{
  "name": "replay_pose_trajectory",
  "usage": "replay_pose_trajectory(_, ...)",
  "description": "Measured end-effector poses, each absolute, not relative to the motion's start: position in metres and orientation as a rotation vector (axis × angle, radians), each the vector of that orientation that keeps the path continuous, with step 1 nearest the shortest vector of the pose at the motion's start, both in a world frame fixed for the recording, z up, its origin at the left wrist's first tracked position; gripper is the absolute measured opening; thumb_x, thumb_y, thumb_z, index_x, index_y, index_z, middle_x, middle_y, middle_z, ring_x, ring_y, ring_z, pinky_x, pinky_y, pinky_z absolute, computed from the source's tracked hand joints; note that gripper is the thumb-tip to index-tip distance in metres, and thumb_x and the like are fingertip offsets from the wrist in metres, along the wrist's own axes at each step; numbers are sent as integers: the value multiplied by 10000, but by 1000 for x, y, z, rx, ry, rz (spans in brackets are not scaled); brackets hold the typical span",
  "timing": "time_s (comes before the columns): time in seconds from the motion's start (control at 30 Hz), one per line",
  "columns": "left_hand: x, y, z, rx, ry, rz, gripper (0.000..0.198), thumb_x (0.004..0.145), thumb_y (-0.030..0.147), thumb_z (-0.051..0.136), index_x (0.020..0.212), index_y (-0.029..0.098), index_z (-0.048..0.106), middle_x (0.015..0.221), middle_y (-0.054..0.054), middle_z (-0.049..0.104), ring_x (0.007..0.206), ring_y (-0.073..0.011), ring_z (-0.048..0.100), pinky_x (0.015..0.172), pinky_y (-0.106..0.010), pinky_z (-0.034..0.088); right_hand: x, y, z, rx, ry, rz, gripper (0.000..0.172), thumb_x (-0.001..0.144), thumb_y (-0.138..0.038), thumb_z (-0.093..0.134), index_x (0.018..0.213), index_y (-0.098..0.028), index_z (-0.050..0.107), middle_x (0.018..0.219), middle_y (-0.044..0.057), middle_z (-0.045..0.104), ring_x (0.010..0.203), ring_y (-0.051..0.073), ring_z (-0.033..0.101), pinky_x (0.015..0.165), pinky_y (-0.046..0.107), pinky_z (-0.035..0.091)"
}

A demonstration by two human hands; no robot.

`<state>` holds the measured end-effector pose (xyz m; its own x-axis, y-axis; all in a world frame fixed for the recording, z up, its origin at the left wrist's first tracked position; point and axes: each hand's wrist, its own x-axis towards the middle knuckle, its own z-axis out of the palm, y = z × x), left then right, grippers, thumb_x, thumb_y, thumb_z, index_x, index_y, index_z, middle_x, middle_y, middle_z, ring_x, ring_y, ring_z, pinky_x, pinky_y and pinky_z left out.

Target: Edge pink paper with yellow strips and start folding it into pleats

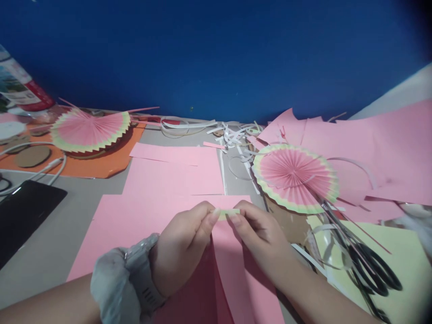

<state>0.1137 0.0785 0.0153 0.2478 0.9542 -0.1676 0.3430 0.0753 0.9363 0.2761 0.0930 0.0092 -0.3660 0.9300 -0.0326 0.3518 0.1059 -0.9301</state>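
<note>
Between my two hands is the end of a long pink paper strip [227, 252] with a pale green edge [229, 211]. My left hand [187, 243] pinches the left side of this end between thumb and fingers. A watch band and a grey scrunchie [114, 285] are on the left wrist. On the right side, my right hand [261, 238] pinches the same green-edged end. The strip hangs down toward me over pink sheets [114, 225]. Its lower part lies in shadow between my forearms.
Pleated pink-and-green paper fans [293, 173] lie right and back left. Black-handled scissors [374, 270] rest on light green paper [405, 252]. White paper scraps [232, 135] are piled at the back. A black phone [29, 216], cardboard discs [33, 156] and a bottle [23, 85] are left.
</note>
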Motion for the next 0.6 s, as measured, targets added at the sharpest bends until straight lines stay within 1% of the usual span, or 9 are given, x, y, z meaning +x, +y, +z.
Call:
replay_pose_trajectory(0.1, 113, 78, 16, 1463, 1275, 727, 305, 949, 328, 325, 675, 212, 391, 606, 71, 389, 578, -106, 362, 596, -238, 307, 276, 95, 9, -1240, -1788, 1258, 345, 926, -346, 402, 615, -202, 358, 573, -56, 321, 521, 91, 325, 486, 233, 273)
replay_pose_trajectory(0.2, 113, 79, 16, 1436, 1268, 711, 327, 938, 351, 355, 644, 208, 367, 587, 72, 367, 563, -101, 348, 565, -234, 294, 277, 96, 9, -1200, -1802, 1233, 325, 928, -304, 388, 621, -200, 365, 584, -50, 343, 530, 93, 343, 504, 229, 293)
replay_pose_trajectory(0.3, 113, 82, 15, 1384, 1254, 684, 378, 929, 402, 354, 605, 207, 348, 539, 73, 343, 515, -96, 346, 509, -234, 281, 276, 95, 10, -1200, -1775, 1181, 343, 932, -308, 374, 608, -201, 345, 581, -48, 327, 523, 96, 321, 502, 234, 288)
replay_pose_trajectory(0.37, 113, 84, 15, 1354, 1236, 669, 399, 926, 425, 342, 590, 208, 352, 511, 73, 355, 482, -93, 359, 485, -230, 288, 275, 93, 10, -1213, -1752, 1163, 357, 932, -319, 373, 598, -203, 324, 569, -50, 305, 508, 95, 300, 486, 238, 274)
replay_pose_trajectory(0.47, 112, 85, 15, 1335, 1221, 660, 400, 924, 417, 338, 583, 209, 352, 498, 72, 376, 456, -89, 368, 466, -223, 295, 274, 93, 10, -1215, -1734, 1165, 359, 923, -324, 389, 595, -206, 302, 562, -54, 279, 498, 94, 278, 472, 238, 256)
replay_pose_trajectory(0.6, 113, 83, 16, 1365, 1239, 659, 388, 920, 404, 354, 588, 205, 341, 520, 73, 351, 482, -86, 346, 477, -215, 279, 276, 96, 8, -1170, -1722, 1250, 355, 925, -323, 385, 600, -204, 303, 574, -55, 275, 508, 92, 272, 478, 228, 263)
